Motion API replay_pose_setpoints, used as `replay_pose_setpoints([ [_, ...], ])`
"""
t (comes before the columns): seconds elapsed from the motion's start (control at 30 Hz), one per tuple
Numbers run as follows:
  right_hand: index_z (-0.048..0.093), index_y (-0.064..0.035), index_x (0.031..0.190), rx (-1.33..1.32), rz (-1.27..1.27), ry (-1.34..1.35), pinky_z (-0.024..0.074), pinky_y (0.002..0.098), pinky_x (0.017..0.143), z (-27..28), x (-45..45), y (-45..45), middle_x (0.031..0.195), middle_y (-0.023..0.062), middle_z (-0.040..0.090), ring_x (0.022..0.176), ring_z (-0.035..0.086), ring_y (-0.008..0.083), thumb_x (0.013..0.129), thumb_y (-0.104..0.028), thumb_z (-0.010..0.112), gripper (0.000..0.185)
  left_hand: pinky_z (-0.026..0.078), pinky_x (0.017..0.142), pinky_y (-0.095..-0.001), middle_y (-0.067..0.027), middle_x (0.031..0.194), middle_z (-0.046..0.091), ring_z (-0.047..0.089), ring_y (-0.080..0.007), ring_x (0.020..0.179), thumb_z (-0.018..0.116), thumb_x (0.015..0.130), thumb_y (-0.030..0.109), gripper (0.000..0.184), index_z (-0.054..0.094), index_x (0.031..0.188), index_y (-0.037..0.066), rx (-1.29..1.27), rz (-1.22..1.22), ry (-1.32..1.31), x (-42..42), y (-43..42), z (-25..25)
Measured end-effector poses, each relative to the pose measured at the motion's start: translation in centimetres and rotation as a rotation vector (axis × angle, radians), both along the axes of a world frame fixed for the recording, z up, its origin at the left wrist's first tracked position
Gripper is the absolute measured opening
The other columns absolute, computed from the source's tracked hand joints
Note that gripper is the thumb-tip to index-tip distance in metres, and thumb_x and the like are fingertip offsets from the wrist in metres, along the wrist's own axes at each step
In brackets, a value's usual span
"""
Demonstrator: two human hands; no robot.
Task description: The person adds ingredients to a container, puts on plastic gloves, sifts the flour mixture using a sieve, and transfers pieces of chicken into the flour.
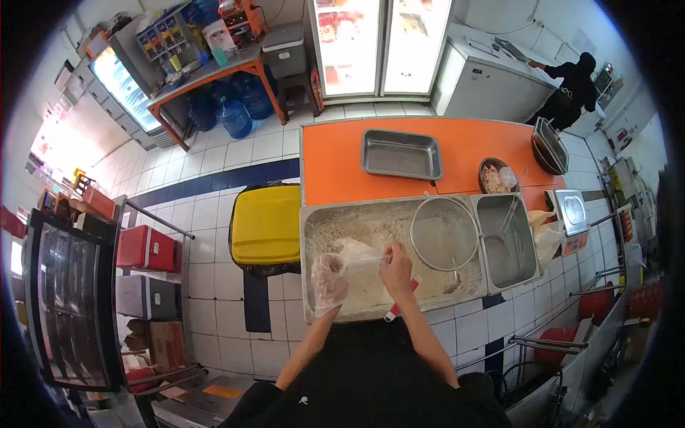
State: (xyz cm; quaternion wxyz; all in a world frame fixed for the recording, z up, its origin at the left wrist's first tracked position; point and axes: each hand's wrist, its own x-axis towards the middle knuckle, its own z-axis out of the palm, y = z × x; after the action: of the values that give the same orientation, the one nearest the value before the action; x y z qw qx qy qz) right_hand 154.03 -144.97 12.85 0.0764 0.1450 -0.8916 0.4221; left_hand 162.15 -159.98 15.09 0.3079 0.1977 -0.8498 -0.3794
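Note:
My left hand point(330, 282), covered in thin clear plastic, is curled over the left part of a steel basin point(308, 235). My right hand point(397, 272) is bare and pinches a clear plastic glove point(365, 260), which stretches between both hands. Pale flour point(374, 230) coats the basin floor beneath them. Just right of my right hand, a round wire sieve point(444, 234) rests over the basin. A red-handled tool point(402, 301) lies across the front rim under my right wrist; its far end is hidden.
A steel pan point(402, 165) and a bowl of pale food pieces point(497, 176) stand on the orange table point(332, 153). A second basin point(504, 242) with a wire basket and a scale point(570, 208) are right. A yellow-lidded bin point(267, 225) is left. A person point(571, 89) works at the back right.

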Motion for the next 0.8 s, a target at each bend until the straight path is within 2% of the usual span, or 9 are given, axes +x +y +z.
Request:
replay_pose_setpoints([
  [0.17, 0.054, -0.0026, 0.088, 0.022, 0.034, 0.133, 0.0452, 0.0332, 0.061, 4.5, 4.0, -1.2, 0.080, 0.0116, 0.055, 0.067, 0.057, 0.0243, 0.081, -0.006, 0.063, 0.013, 0.043, 0.062, -0.0328, -0.0077, 0.074, 0.054, 0.051, -0.0207, 0.067, 0.065, 0.075, 0.002, 0.010, 0.057, 0.080, 0.004, 0.209, -0.017, -0.047, 0.2, 1.7, -3.1],
  [0.23, 0.056, -0.0012, 0.094, -0.135, 0.217, -0.211, 0.0465, 0.0318, 0.062, 4.9, 6.1, -1.2, 0.082, 0.0122, 0.060, 0.071, 0.061, 0.0205, 0.084, -0.009, 0.064, 0.015, 0.043, 0.062, -0.0323, -0.0082, 0.074, 0.054, 0.051, -0.0219, 0.067, 0.067, 0.076, 0.003, 0.011, 0.057, 0.080, 0.004, 0.487, -0.116, 0.035, 0.6, 2.1, -2.7],
  [0.27, 0.056, -0.0012, 0.094, -0.134, 0.214, -0.218, 0.0465, 0.0318, 0.062, 3.3, 6.3, -1.1, 0.082, 0.0122, 0.060, 0.071, 0.061, 0.0205, 0.084, -0.009, 0.064, 0.015, 0.043, 0.062, -0.0323, -0.0082, 0.074, 0.054, 0.051, -0.0219, 0.067, 0.067, 0.076, 0.003, 0.011, 0.057, 0.080, 0.004, 0.489, -0.116, 0.027, 1.0, 2.1, -2.5],
  [0.37, 0.059, -0.0004, 0.103, -0.281, 0.164, -0.377, 0.0484, 0.0293, 0.064, -2.2, 4.3, -1.5, 0.086, 0.0088, 0.065, 0.076, 0.064, 0.0160, 0.087, -0.011, 0.063, 0.019, 0.043, 0.060, -0.0330, -0.0090, 0.075, 0.054, 0.052, -0.0234, 0.065, 0.069, 0.077, 0.005, 0.013, 0.057, 0.082, 0.004, 0.232, -0.263, 0.090, 0.9, 1.9, 0.3],
  [0.47, 0.060, -0.0021, 0.109, -0.559, 0.230, -0.448, 0.0507, 0.0274, 0.068, -1.7, 1.9, -2.4, 0.090, 0.0041, 0.067, 0.079, 0.065, 0.0155, 0.091, -0.011, 0.058, 0.020, 0.044, 0.062, -0.0363, -0.0111, 0.076, 0.054, 0.054, -0.0268, 0.069, 0.070, 0.078, 0.006, 0.015, 0.057, 0.085, 0.005, 0.033, -0.362, 0.049, 1.0, 1.5, -0.2],
  [0.53, 0.059, -0.0036, 0.116, -0.852, 0.114, -1.117, 0.0519, 0.0277, 0.078, 1.3, 1.2, -2.8, 0.103, 0.0032, 0.066, 0.091, 0.065, 0.0178, 0.095, -0.011, 0.052, 0.023, 0.045, 0.064, -0.0390, -0.0124, 0.078, 0.054, 0.055, -0.0294, 0.072, 0.069, 0.079, 0.007, 0.014, 0.057, 0.086, 0.006, -0.119, -0.434, 0.061, 1.1, 1.2, -1.0],
  [0.57, 0.059, -0.0036, 0.116, -0.853, 0.119, -1.118, 0.0519, 0.0277, 0.078, 0.0, 0.9, -2.7, 0.103, 0.0032, 0.066, 0.091, 0.065, 0.0178, 0.095, -0.011, 0.052, 0.023, 0.045, 0.064, -0.0390, -0.0124, 0.078, 0.054, 0.055, -0.0294, 0.072, 0.069, 0.079, 0.007, 0.014, 0.057, 0.086, 0.006, -0.122, -0.430, 0.061, 1.4, 1.3, -1.4],
  [0.63, 0.054, -0.0034, 0.124, -1.245, 0.336, -1.003, 0.0496, 0.0315, 0.091, -2.7, 0.0, -2.6, 0.121, 0.0075, 0.060, 0.109, 0.059, 0.0206, 0.097, -0.015, 0.049, 0.030, 0.045, 0.065, -0.0394, -0.0114, 0.081, 0.056, 0.056, -0.0280, 0.074, 0.068, 0.079, 0.006, 0.014, 0.057, 0.087, 0.007, -0.005, -0.249, -0.126, 1.7, 1.9, -0.6],
  [0.8, 0.044, -0.0037, 0.137, -1.249, 0.326, -1.126, 0.0443, 0.0324, 0.100, 0.0, 1.9, -4.1, 0.135, 0.0084, 0.051, 0.122, 0.051, 0.0197, 0.098, -0.023, 0.050, 0.044, 0.047, 0.067, -0.0375, -0.0094, 0.085, 0.058, 0.057, -0.0272, 0.075, 0.068, 0.076, 0.001, 0.019, 0.057, 0.089, 0.008, -0.036, -0.117, 0.067, 1.3, 2.0, 0.2],
])
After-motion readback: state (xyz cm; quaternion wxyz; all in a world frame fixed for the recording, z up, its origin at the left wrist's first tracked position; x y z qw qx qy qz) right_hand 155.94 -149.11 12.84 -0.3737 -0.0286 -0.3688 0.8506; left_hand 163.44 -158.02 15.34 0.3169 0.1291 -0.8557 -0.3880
